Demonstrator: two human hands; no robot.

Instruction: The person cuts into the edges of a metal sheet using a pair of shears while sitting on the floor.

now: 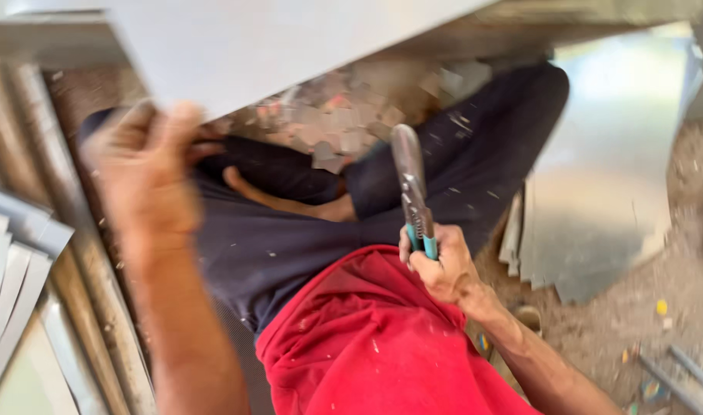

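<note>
One large pale grey flat tile (274, 38) fills the top of my view, tilted, its lower left edge pinched in my left hand (147, 173), whose fingers are curled closed over that edge. From there the tile runs up and to the right, away from that hand, so its free lower edge hangs above the lap and faces the tool. My right hand (440, 261) sits lower and nearer my body, wrapped tight around the teal grips of a pair of metal nippers (413, 188); their long axis points almost straight up, the steel head ending just short of the tile's edge, near but not touching as far as I can tell through the blur. So the right hand is the nearer one to that free edge, and the tile lies directly above the nipper head. Below, small broken tile chips (344, 127) lie on the ground between dark trousers (474, 146), with a stack of grey sheets (597, 200) off to the right.
</note>
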